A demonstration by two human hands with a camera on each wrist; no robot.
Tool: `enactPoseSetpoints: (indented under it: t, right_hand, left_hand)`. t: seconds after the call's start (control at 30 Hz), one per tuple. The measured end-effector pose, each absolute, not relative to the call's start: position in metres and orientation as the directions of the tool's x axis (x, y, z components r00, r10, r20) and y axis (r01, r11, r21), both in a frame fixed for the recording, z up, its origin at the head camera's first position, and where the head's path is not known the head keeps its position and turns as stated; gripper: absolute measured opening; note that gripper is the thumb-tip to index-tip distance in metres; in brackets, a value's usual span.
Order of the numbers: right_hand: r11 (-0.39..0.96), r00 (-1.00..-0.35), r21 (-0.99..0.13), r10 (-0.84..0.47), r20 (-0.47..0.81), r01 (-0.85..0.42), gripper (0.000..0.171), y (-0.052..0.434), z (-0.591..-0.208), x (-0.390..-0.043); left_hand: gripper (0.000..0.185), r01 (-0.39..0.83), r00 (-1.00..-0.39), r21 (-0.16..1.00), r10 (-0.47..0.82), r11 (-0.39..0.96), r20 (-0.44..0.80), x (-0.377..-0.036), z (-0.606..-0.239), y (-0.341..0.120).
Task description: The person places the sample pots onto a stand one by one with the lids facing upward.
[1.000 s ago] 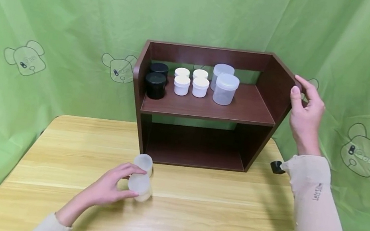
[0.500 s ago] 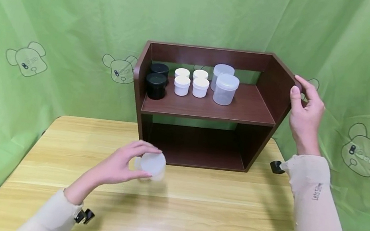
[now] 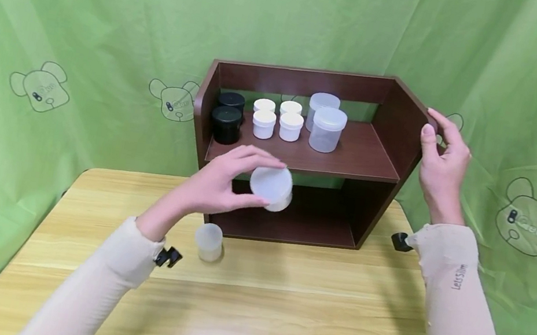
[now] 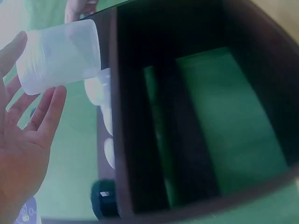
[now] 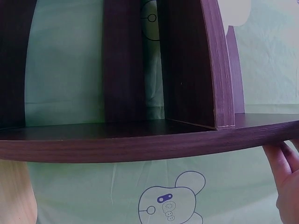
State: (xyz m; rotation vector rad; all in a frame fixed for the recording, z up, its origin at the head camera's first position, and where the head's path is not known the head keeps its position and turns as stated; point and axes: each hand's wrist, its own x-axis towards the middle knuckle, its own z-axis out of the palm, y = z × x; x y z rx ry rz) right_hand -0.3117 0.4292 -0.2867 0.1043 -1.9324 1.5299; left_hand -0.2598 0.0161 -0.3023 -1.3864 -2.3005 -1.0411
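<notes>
- The left hand point(image 3: 215, 188) is pinching a frosted jar point(image 3: 272, 187) between thumb and fingers, carrying it in the air in front of the dark wooden shelf point(image 3: 300, 164), at about the level of its upper board's front edge.
- The jar is lying tipped over: its long axis is running roughly sideways, with the round lid end facing the head camera and the base pointing in towards the shelf.
- The right hand point(image 3: 440, 162) is wrapping its fingers over the shelf's right side panel point(image 3: 401, 127), steadying it.
- Risk, as I judge it: the grip is sitting at the lid end only, so the smooth jar could be slipping out and dropping onto the tabletop point(image 3: 277, 309).
- Another risk: the jar is passing close to the upper board's edge, and a knock there could jolt it loose or nudge the jars point(image 3: 328, 129) standing above.
- A second frosted jar point(image 3: 208, 242) is standing upright on the tabletop just below, exposed to a fall.
</notes>
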Motion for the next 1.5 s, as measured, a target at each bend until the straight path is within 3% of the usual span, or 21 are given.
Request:
enactPoseSetpoints:
  t: [0.23, 0.6, 0.83, 1.13, 1.5]
  right_hand:
    - [0.315, -0.776, -0.836, 0.327, 0.540, -0.449, 0.036, 0.429, -0.286, -0.311]
    - [0.188, -0.775, -0.842, 0.330, 0.538, -0.505, 0.036, 0.430, -0.287, -0.311]
    - [0.234, -0.765, -0.840, 0.345, 0.543, -0.490, 0.036, 0.432, -0.286, -0.308]
    - [0.271, -0.757, -0.833, 0.350, 0.552, -0.483, 0.036, 0.433, -0.285, -0.307]
    - [0.289, -0.753, -0.833, 0.358, 0.552, -0.472, 0.035, 0.431, -0.286, -0.307]
  left_hand:
    - [0.057, 0.861, -0.486, 0.440, 0.669, 0.255, 0.563, -0.282, -0.274, 0.059]
    - [0.057, 0.875, -0.460, 0.442, 0.631, 0.200, 0.625, -0.317, -0.251, 0.117]
    - [0.056, 0.845, -0.520, 0.453, 0.633, 0.284, 0.573, -0.333, -0.251, 0.155]
    - [0.055, 0.863, -0.504, 0.267, 0.697, 0.428, 0.511, -0.333, -0.253, 0.190]
    - [0.052, 0.828, -0.534, 0.120, 0.703, 0.548, 0.469, -0.338, -0.263, 0.200]
